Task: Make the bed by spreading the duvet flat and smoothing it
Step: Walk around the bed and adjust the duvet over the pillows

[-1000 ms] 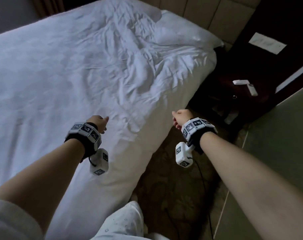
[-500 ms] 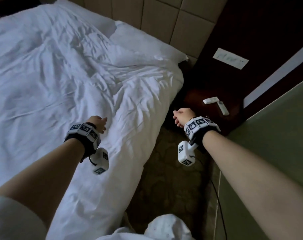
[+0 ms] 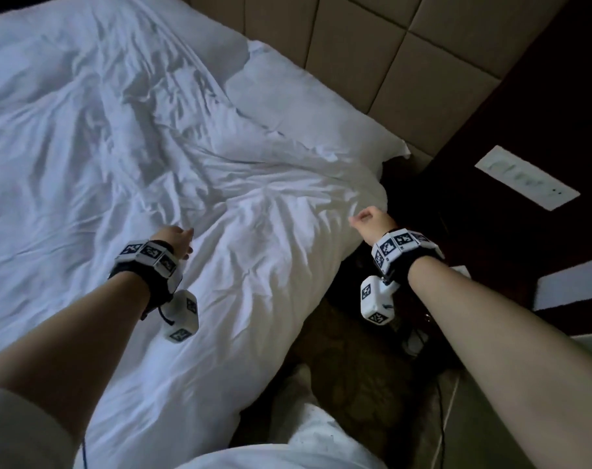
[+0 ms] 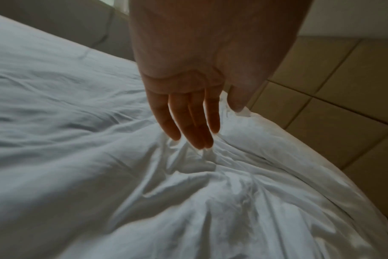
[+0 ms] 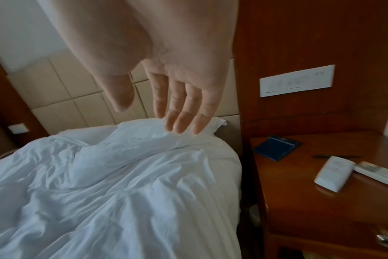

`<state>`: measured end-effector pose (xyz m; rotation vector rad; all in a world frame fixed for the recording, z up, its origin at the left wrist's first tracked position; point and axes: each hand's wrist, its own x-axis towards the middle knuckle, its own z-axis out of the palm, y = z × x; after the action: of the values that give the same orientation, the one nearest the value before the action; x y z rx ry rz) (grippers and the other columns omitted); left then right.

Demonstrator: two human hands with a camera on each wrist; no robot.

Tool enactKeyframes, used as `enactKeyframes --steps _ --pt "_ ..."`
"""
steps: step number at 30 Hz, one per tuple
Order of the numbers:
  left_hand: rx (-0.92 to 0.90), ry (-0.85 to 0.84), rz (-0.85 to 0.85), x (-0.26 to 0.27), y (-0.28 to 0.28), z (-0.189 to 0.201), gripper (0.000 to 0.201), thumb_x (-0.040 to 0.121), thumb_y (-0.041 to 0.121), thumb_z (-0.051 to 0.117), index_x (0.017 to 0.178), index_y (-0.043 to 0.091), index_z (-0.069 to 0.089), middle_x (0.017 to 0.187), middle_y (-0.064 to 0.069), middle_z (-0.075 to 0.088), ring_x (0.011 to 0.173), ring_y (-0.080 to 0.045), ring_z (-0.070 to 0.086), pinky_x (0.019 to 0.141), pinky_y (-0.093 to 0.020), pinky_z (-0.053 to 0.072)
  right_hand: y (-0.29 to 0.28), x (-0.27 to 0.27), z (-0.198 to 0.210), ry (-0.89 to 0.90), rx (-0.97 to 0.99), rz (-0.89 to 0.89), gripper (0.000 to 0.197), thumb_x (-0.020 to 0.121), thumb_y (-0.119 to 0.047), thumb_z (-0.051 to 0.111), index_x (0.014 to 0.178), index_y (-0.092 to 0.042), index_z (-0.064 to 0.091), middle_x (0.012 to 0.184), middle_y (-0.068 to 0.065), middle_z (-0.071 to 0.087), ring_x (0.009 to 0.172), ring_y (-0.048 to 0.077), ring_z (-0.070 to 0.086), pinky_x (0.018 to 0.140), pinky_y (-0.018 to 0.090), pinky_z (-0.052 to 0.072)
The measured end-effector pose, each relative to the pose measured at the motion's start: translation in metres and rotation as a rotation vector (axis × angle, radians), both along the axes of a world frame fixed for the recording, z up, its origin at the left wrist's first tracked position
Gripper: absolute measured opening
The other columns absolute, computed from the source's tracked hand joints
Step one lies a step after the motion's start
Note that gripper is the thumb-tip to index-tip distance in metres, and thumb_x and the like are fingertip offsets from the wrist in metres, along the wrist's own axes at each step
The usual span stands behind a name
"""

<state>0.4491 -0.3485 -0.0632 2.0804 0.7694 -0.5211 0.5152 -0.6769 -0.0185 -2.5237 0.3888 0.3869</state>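
Note:
A white duvet (image 3: 193, 184) lies crumpled across the bed, with deep creases running toward its near right corner (image 3: 362, 194). Two white pillows (image 3: 298, 106) sit against the headboard behind it. My left hand (image 3: 178, 240) is over the duvet's right half, fingers straight and together (image 4: 195, 133), their tips just above a bunched fold; whether they touch it I cannot tell. My right hand (image 3: 367, 220) hovers at the duvet's right edge near the corner. In the right wrist view its fingers (image 5: 182, 121) hang relaxed and hold nothing.
A padded beige headboard (image 3: 372, 62) backs the bed. A wooden nightstand (image 5: 310, 210) stands close on the right with white remotes (image 5: 333, 173), a blue booklet (image 5: 275, 148) and a pen. A switch panel (image 5: 297, 80) is on the wall. Dark carpet (image 3: 352, 384) runs beside the bed.
I have moved toward the head of the bed. My right hand went from over the floor to the duvet's right edge; my left hand stayed over the duvet and moved forward.

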Motion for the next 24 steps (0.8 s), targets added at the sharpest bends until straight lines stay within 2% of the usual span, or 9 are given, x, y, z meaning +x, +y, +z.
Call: enactKeyframes --steps 2,5,9,11,14,18,19,22,24 --pt "-0.027 0.007 0.038 0.025 -0.012 -0.004 0.044 0.1 0.028 0.033 0.117 -0.008 0.054 0.102 -0.021 0.064 0.074 -0.026 0.057 0.069 -0.03 0.045 -0.006 0.039 -0.002 0.014 -0.003 0.032 0.045 0.09 -0.032 0.057 0.124 -0.004 0.051 0.128 0.013 0.057 0.119 0.029 0.053 0.094 0.029 0.04" --pt "-0.05 0.008 0.098 0.067 -0.032 -0.011 0.044 0.099 0.03 0.035 0.114 -0.005 0.056 0.091 -0.014 0.062 0.078 -0.026 0.058 0.055 -0.023 0.037 -0.006 0.111 -0.01 0.001 -0.02 0.104 0.051 0.086 -0.037 0.061 0.125 -0.006 0.05 0.13 0.015 0.054 0.12 0.031 0.051 0.098 0.033 0.04" --pt "-0.063 0.008 0.171 0.106 -0.036 -0.018 0.04 0.099 0.029 0.038 0.108 -0.004 0.058 0.08 -0.01 0.062 0.06 -0.019 0.055 0.055 -0.021 0.036 0.02 0.178 -0.028 0.019 0.005 0.263 0.058 0.08 -0.038 0.068 0.126 -0.01 0.047 0.132 0.015 0.05 0.122 0.032 0.048 0.104 0.039 0.039" --pt "-0.059 0.027 0.212 0.126 -0.028 -0.024 0.042 0.099 0.029 0.036 0.108 -0.005 0.058 0.073 -0.008 0.06 0.059 -0.015 0.054 0.057 -0.022 0.038 0.036 0.203 -0.036 0.045 -0.003 0.369 0.062 0.08 -0.039 0.067 0.131 -0.012 0.044 0.135 0.013 0.046 0.126 0.031 0.044 0.106 0.04 0.038" --pt "-0.05 0.034 0.285 0.161 -0.015 -0.036 0.041 0.1 0.028 0.034 0.109 -0.004 0.058 0.083 -0.012 0.061 0.059 -0.016 0.053 0.055 -0.025 0.04 0.055 0.241 -0.049 0.047 -0.058 0.481 0.064 0.082 -0.039 0.065 0.135 -0.016 0.039 0.139 0.011 0.04 0.131 0.03 0.037 0.107 0.039 0.034" --pt "-0.057 0.034 0.32 0.191 -0.009 -0.046 0.037 0.1 0.031 0.033 0.102 0.003 0.057 0.094 -0.013 0.062 0.074 -0.024 0.059 0.073 -0.031 0.047 0.077 0.285 -0.061 0.051 -0.131 0.554 0.07 0.082 -0.042 0.065 0.139 -0.016 0.034 0.144 0.011 0.034 0.135 0.032 0.031 0.107 0.042 0.032" --pt "-0.067 0.026 0.343 0.195 -0.009 -0.048 0.036 0.1 0.03 0.034 0.102 0.003 0.058 0.094 -0.013 0.062 0.072 -0.024 0.059 0.072 -0.03 0.048 0.082 0.295 -0.066 0.061 -0.16 0.571 0.072 0.082 -0.042 0.064 0.14 -0.016 0.032 0.146 0.011 0.033 0.136 0.031 0.029 0.108 0.043 0.031" --pt "-0.114 0.002 0.395 0.198 -0.012 -0.052 0.036 0.099 0.027 0.036 0.104 0.0 0.058 0.092 -0.014 0.061 0.06 -0.015 0.054 0.055 -0.023 0.04 0.09 0.317 -0.086 0.102 -0.257 0.589 0.077 0.08 -0.043 0.066 0.142 -0.016 0.029 0.147 0.011 0.031 0.138 0.03 0.026 0.111 0.047 0.027" --pt "-0.117 -0.012 0.435 0.197 -0.01 -0.056 0.032 0.099 0.028 0.036 0.096 0.003 0.057 0.092 -0.014 0.062 0.06 -0.013 0.055 0.055 -0.022 0.039 0.097 0.329 -0.104 0.189 -0.319 0.588 0.078 0.078 -0.044 0.066 0.14 -0.013 0.029 0.145 0.014 0.034 0.136 0.033 0.031 0.111 0.049 0.027"
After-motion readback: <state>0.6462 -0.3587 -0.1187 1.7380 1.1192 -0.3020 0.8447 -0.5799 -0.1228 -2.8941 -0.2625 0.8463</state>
